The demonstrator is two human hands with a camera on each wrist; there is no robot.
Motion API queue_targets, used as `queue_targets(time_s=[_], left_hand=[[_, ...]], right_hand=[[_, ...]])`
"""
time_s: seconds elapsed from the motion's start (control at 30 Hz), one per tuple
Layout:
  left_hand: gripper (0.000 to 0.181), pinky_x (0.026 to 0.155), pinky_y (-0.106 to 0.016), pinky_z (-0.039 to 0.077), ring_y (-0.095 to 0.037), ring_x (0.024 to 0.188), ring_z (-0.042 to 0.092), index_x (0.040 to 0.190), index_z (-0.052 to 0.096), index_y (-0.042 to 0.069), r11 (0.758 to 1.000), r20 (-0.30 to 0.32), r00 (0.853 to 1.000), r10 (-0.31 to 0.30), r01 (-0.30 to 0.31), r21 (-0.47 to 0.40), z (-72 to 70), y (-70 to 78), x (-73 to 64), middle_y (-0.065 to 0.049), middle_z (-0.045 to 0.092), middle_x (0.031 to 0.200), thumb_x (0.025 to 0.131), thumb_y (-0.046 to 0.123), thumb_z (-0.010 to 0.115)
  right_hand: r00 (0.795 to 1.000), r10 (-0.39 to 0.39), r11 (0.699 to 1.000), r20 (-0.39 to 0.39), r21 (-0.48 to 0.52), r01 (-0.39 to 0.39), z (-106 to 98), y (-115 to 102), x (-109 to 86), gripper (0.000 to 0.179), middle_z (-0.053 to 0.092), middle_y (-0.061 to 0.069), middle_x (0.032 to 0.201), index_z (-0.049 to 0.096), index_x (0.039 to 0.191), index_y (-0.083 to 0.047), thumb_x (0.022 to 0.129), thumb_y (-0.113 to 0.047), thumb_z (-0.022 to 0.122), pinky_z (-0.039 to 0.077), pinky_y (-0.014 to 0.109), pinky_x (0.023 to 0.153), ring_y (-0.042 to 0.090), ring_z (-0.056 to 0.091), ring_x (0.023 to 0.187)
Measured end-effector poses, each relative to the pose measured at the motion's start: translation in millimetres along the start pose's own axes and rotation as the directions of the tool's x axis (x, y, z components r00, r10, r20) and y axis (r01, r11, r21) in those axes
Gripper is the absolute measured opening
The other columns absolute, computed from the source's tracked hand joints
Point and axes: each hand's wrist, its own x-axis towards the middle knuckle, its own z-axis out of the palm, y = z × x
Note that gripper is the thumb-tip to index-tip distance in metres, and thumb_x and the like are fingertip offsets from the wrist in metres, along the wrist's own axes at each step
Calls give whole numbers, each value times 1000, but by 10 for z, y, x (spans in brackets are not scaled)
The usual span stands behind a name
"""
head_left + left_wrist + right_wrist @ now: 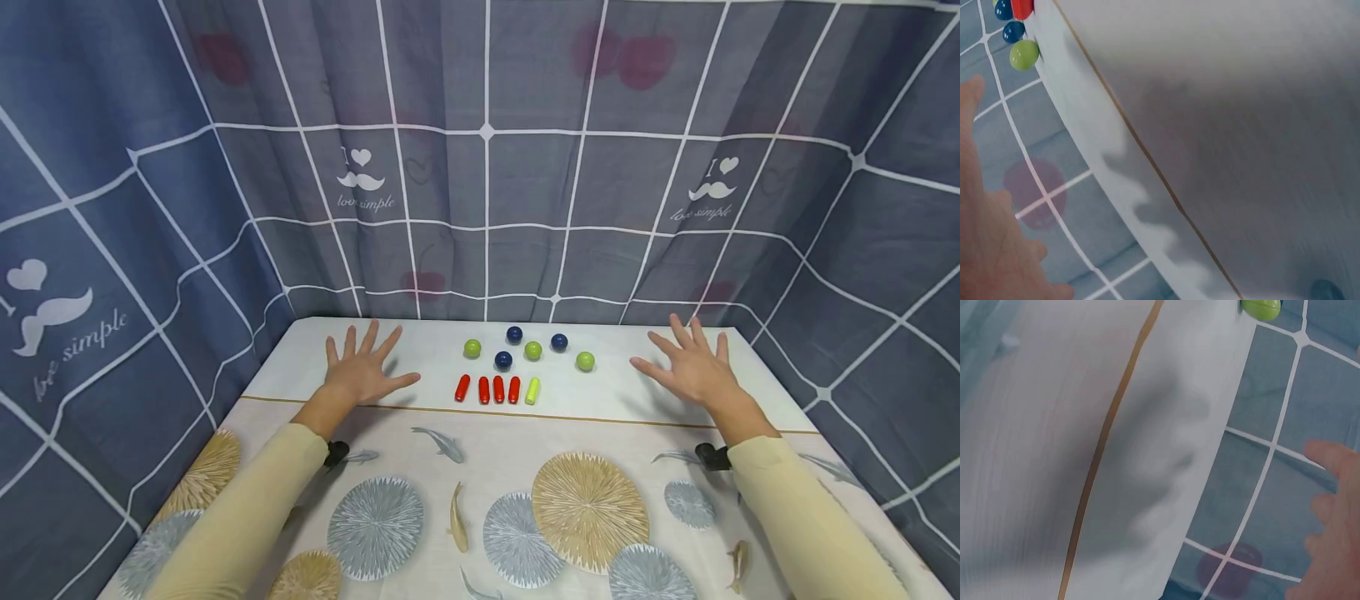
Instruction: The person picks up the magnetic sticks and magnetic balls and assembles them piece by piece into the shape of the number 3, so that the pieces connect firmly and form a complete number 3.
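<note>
My left hand [358, 372] hovers over the left part of the table with its fingers spread, holding nothing. On the other side my right hand [699, 372] is spread in the same way, also holding nothing. Between them lie several short red cylinders [483, 390] in a row, with one yellow-green cylinder [532, 391] at the row's right end. Behind the row are green balls [585, 361] and dark blue balls [503, 361]. A green ball [1024, 55] shows at the top of the left wrist view, and another green ball [1262, 307] in the right wrist view.
A patterned cloth [420, 533] with round motifs and fish covers the near table, bordered by a brown line. The far strip of the table [420, 333] is white. A blue-grey checked curtain [525, 183] surrounds the table's back and sides.
</note>
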Motion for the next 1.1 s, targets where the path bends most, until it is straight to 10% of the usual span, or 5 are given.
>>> queue_targets(time_s=[1.1], left_hand=[[103,117,-77,-5,-53,156,4,165,15,35,996,-2,996,90,-90,0,247,340,-321,-13,5,174,83,90,43]], right_hand=[[984,-169,985,-47,21,170,396,-532,-190,82,16,17,171,45,155,-22,93,-74,50,0,76,118,49,8,157]])
